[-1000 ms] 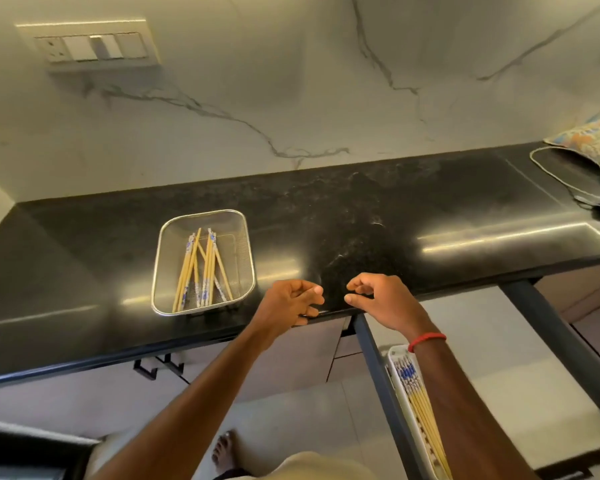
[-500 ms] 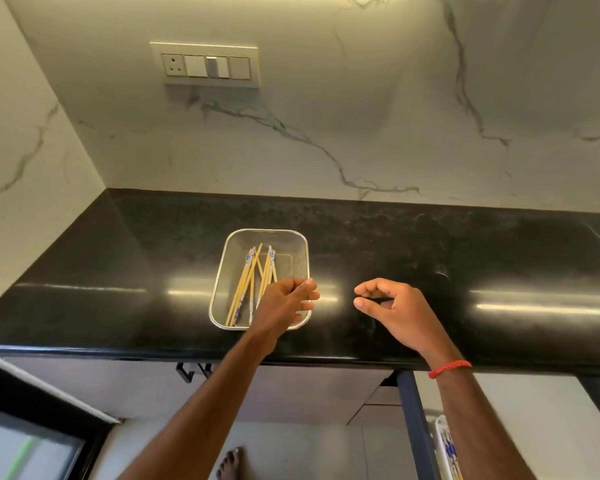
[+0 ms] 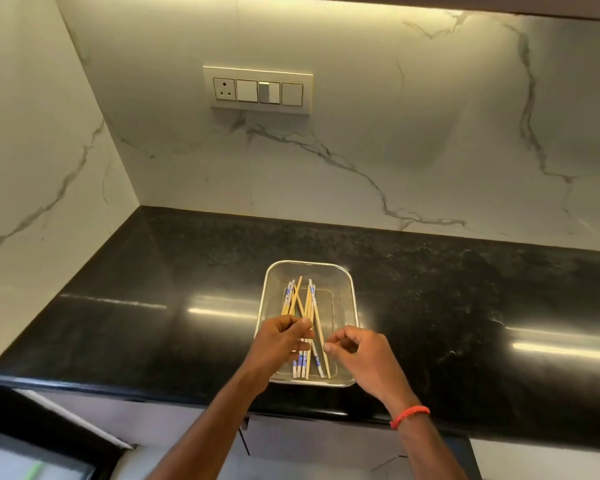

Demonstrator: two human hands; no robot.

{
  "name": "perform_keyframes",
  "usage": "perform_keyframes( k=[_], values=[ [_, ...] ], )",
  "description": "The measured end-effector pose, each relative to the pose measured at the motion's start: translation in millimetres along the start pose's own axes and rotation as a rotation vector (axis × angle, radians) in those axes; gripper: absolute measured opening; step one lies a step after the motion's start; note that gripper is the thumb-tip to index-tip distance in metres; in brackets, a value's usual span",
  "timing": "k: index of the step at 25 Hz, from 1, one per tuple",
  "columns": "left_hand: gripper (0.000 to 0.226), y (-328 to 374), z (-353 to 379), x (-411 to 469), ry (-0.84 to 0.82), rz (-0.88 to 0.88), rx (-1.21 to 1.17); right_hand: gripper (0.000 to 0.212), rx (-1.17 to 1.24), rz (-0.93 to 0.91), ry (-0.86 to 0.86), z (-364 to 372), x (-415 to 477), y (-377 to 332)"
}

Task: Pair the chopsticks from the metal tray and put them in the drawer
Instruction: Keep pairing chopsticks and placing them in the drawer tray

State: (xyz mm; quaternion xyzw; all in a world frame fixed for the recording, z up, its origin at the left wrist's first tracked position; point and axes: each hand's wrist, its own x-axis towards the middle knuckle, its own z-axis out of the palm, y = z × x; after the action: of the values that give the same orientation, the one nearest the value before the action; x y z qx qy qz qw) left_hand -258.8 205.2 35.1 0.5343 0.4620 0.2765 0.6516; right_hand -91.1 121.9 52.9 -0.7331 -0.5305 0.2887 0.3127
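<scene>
1. The chopsticks lie loose in the metal tray. They are pale sticks with blue-and-white patterned ends, running roughly front to back, and several cross one another.
2. The tray stands on the black counter, close to its near edge.
3. The left hand is over the near left part of the tray. Its grip is curled round a few of the sticks, which show both above and below the fingers.
4. The right hand hovers over the near right part of the tray, thumb and forefinger bent toward a slanting stick. I cannot tell whether that grip has closed on the stick or only sits just beside it.
5. The step in hand looks like picking out and matching a pair. Many sticks remain in the tray, so the task seems to be partway at most.
6. The next move calls for lifting two sticks clear of the crossed ones, lining up their patterned ends, and carrying them to the drawer, which is not in view here.
7. Further out, a red band circles the right wrist, and a switch plate sits on the marble wall behind the counter.
</scene>
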Motion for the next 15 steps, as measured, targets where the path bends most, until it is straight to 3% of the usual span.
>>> perform_keyframes(
  k=[8, 15],
  values=[
    [0.019, -5.5, -59.7, 21.6, -0.030, -0.026, -0.034, 0.015, -0.117, 0.129, 0.049, 61.8, 53.5, -9.8],
    [0.018, 0.5, -65.1, 38.4, -0.089, -0.025, -0.026, 0.028, -0.273, 0.232, 0.017, 85.4, 61.5, 3.9]
  ],
)
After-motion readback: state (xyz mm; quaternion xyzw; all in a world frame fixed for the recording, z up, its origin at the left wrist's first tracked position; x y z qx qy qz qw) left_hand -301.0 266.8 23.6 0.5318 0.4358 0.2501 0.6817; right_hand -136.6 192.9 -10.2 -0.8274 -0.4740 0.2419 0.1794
